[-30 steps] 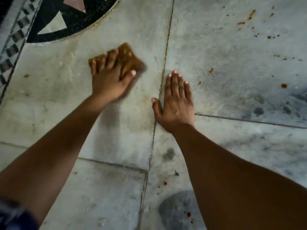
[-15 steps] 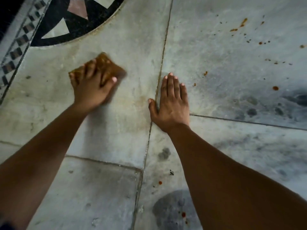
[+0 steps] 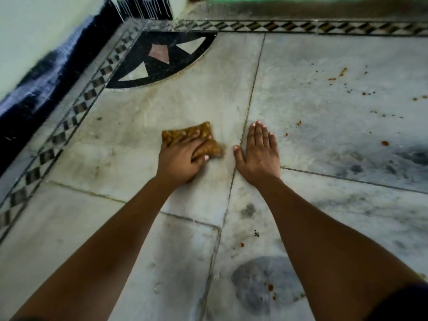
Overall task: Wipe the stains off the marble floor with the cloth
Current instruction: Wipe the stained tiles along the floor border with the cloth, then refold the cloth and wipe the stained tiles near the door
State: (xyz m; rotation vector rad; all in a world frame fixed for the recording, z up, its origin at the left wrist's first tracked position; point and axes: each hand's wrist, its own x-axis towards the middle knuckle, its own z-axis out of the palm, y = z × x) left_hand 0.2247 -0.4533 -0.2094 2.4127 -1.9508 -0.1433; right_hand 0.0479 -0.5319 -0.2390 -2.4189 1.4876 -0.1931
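Observation:
A folded brown-orange cloth [image 3: 209,147] lies on the grey-white marble floor [image 3: 129,126], just left of a tile joint. My left hand [image 3: 179,158] presses down on it with the fingers laid over its top and the thumb along its near edge. My right hand [image 3: 259,154] rests flat on the floor just right of the joint, fingers straight, a hand's width from the cloth. Orange stains [image 3: 384,143] are scattered over the tile to the right, with more spots far right [image 3: 340,72] and small ones near my right forearm [image 3: 242,244].
A black inlaid quarter circle [image 3: 159,59] fills the floor's far-left corner. A chequered border strip [image 3: 301,26] runs along the back and the left side. The pale wall with its dark skirting [image 3: 46,89] rises at the left. Dark grey veining [image 3: 266,281] marks the near tiles.
My left hand slid the cloth left, then back to the right until it lies close to my right hand. My head tilted up, bringing the wall and border into view. The right hand stayed planted.

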